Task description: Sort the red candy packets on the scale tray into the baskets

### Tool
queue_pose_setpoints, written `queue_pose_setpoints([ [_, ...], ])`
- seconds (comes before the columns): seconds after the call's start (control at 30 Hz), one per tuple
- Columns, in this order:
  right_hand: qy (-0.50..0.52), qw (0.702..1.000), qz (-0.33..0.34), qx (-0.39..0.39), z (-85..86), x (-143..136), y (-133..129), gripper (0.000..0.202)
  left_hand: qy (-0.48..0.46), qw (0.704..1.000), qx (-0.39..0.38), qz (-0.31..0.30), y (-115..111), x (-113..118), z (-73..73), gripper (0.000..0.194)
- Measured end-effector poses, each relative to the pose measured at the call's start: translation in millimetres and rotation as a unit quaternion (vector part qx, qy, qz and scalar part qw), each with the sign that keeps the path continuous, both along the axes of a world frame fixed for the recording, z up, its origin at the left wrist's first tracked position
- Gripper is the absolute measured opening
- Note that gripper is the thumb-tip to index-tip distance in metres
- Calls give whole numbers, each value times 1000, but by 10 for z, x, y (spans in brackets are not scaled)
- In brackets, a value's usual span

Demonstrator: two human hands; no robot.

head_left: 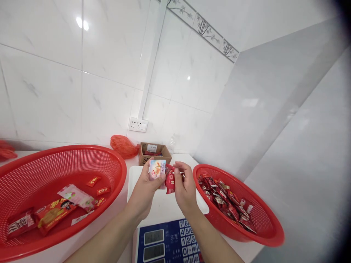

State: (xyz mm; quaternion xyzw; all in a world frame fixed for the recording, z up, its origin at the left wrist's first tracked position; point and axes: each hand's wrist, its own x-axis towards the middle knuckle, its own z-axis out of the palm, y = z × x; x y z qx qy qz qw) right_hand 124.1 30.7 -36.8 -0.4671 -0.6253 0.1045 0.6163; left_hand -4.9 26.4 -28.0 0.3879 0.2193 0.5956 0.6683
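Above the white pan of a weighing scale [161,210], my two hands are close together. My left hand [146,186] grips a small pale card-like packet [157,169] with a coloured picture on it, thumb across its lower corner. Between the hands is a red candy packet [170,181] with a light flower print. My right hand [185,184] pinches that red packet between thumb and fingers, and the packet also touches the left thumb. The scale's blue keypad panel [175,243] lies below, partly hidden by my right forearm.
A red basket [120,164] at left holds several snack packets. Another red basket [274,233] at right holds many red wrapped pieces. Behind the scale are a cardboard box [145,159] and an orange-red plastic bag [123,146]. A tiled wall with a socket [138,125] stands behind.
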Motion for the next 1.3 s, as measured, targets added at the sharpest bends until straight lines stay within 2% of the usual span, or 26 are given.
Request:
queue_pose_setpoints([
  [0.13,-2,999,-16,-30,-51,76,-1,26,6,999,11,38,23,-71,66,51],
  [0.43,-41,989,-20,-139,-180,318,154,27,-2,999,12,47,31,-147,160,43],
  [0.67,-164,959,58,-225,-245,364,78,30,-1,999,20,32,35,-142,149,43],
  [1.03,-311,907,145,-244,-187,221,-35,34,7,999,37,28,31,-148,137,41],
  [1.3,-319,888,84,-320,-32,320,-109,16,16,999,34,25,25,-165,173,44],
])
